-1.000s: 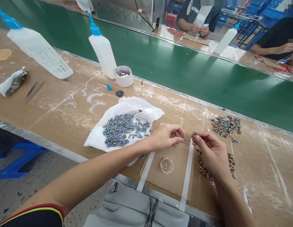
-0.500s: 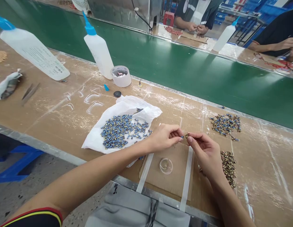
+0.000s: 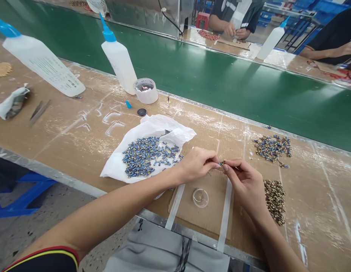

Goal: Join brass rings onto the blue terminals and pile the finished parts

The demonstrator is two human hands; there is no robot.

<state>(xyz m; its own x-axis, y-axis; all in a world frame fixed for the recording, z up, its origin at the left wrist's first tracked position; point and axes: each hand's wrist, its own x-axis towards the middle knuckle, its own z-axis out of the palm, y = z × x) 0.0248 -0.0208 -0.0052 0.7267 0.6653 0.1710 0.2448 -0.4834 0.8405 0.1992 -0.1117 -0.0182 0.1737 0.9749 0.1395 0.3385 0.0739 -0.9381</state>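
Note:
My left hand [image 3: 196,164] and my right hand [image 3: 245,181] meet fingertip to fingertip above the cardboard-covered bench [image 3: 79,128]. The left pinches a small blue part [image 3: 221,163]; the right pinches a small brass-coloured part against it. Left of my hands lies a white bag [image 3: 147,149] spread open with a heap of blue parts [image 3: 145,155]. A heap of brass-coloured parts [image 3: 274,200] lies just right of my right wrist. A pile of joined blue and brass pieces [image 3: 273,146] sits farther back right. A small clear round dish [image 3: 200,198] rests below my hands.
Two white squeeze bottles with blue nozzles [image 3: 120,60] [image 3: 42,66], a white tape roll [image 3: 146,90], a black disc [image 3: 141,112] and tweezers [image 3: 39,110] lie back left. A green conveyor belt [image 3: 221,83] runs behind. Other people's hands work across it [image 3: 235,32].
My right hand has moved left from above the brass heap to meet my left hand. The two small parts are now pressed together at the fingertips.

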